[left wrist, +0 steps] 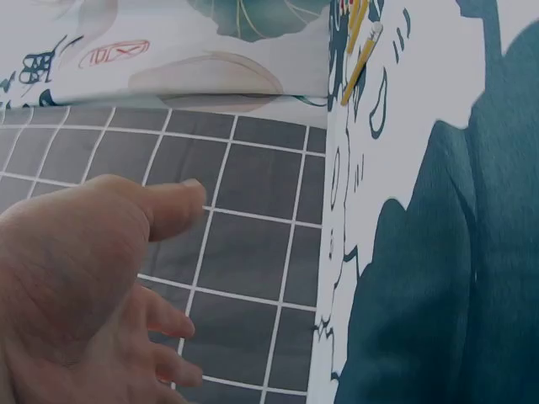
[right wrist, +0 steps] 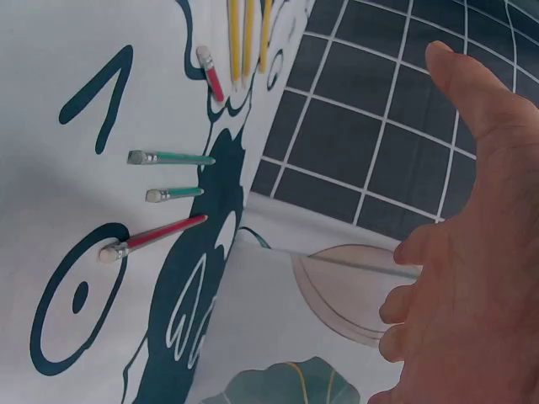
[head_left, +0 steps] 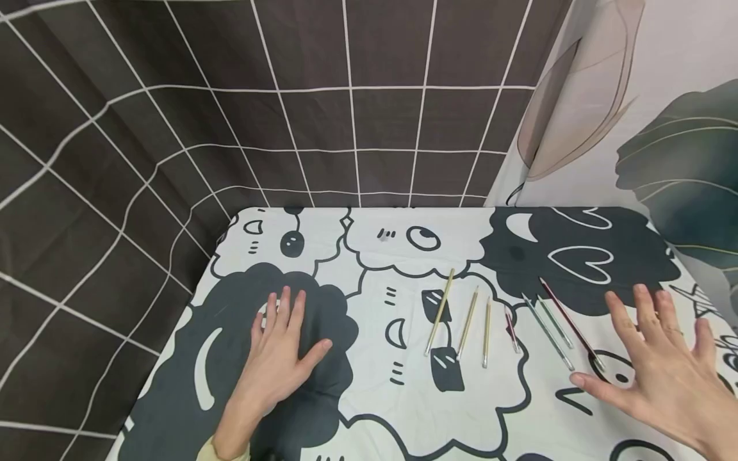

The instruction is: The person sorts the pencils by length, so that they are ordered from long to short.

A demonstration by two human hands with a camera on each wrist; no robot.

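My left hand (head_left: 279,358) is spread over the dark cloud print at the left, fingers straight and holding nothing. On the right, my right hand (head_left: 669,371) hovers with its fingers splayed, also holding nothing. Between them lie several eraser-tipped pencils. Three yellow pencils, a left one (head_left: 440,312), a middle one (head_left: 467,322) and a right one (head_left: 487,333), slant side by side. Beside these lies a short red pencil (head_left: 511,330). Nearer the right hand are a long green pencil (head_left: 548,331), a shorter green pencil (head_left: 555,322) and a long red pencil (head_left: 572,325).
A white cloth (head_left: 426,416) printed with black cloud faces covers the table. Dark gridded fabric (head_left: 380,121) hangs behind it and along the left. At the back right hangs a pale curtain (head_left: 680,45) with leaf prints.
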